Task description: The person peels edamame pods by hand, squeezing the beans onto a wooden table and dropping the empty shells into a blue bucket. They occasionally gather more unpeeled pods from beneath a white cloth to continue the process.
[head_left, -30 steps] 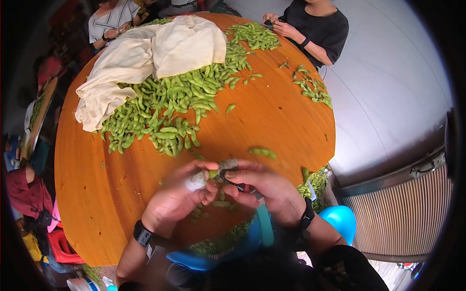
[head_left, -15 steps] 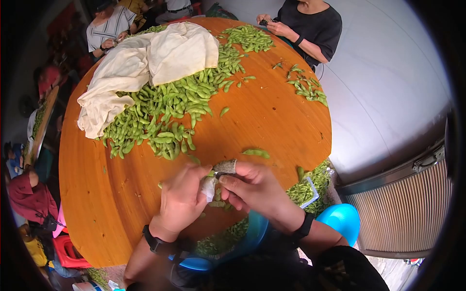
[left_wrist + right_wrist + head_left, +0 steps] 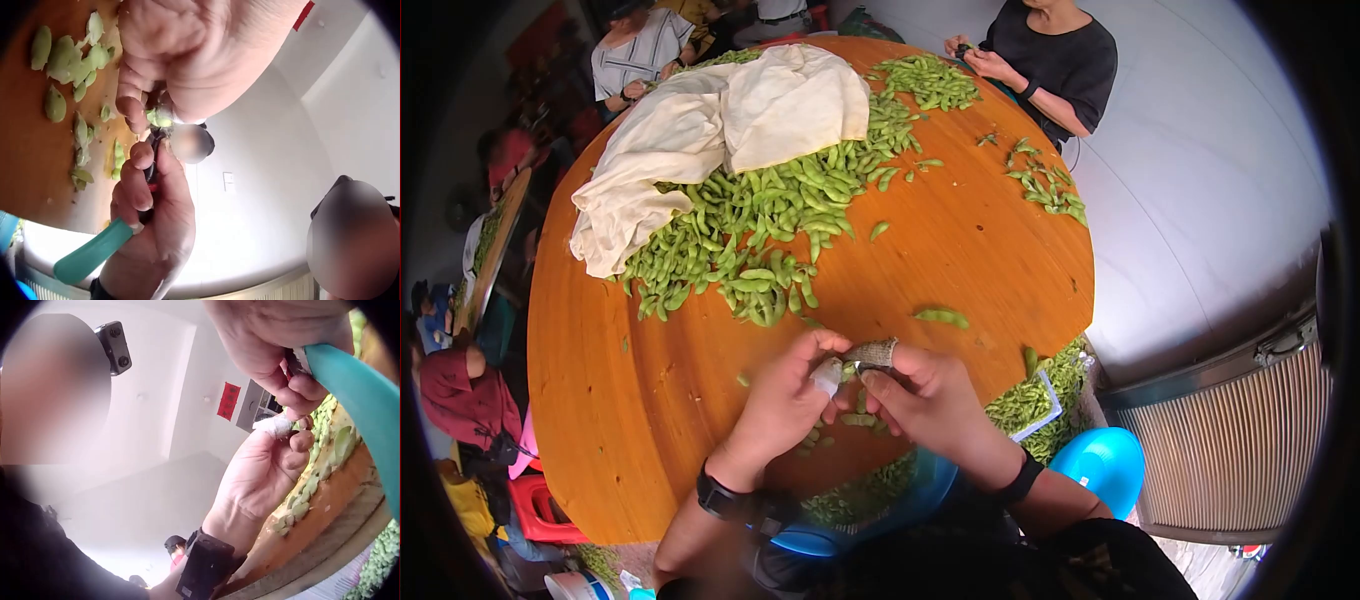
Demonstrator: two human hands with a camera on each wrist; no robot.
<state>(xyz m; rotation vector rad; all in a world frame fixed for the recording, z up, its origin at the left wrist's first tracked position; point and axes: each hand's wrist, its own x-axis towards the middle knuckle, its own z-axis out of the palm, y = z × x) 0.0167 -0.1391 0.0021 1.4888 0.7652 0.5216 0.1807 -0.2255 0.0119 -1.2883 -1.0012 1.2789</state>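
Over the near edge of the table [image 3: 630, 430], my two hands meet. The left hand [image 3: 770, 410], its thumb wrapped in white tape [image 3: 828, 376], pinches a green soybean pod [image 3: 161, 117] between thumb and fingertips. My right hand [image 3: 940, 405] grips a small tool with a teal handle [image 3: 94, 253] and a black and red front part. A grey knit cover [image 3: 872, 352] sits on its index finger. The tool's front end is right at the pod; fingers hide its tip. Opened green pod pieces [image 3: 65, 59] lie on the table just below the hands.
A large heap of pods [image 3: 750, 220] lies under a cream cloth [image 3: 795, 105]. Below my hands is a blue basin [image 3: 940, 485] with green beans. To the right stand another blue basin [image 3: 1105, 465] and a crate of beans [image 3: 1025, 405]. People sit across the table.
My hands stay together over the table edge. The left hand turned inward half a second ago and has since opened out slightly. The teal handle, visible earlier in the head view, is now hidden there.
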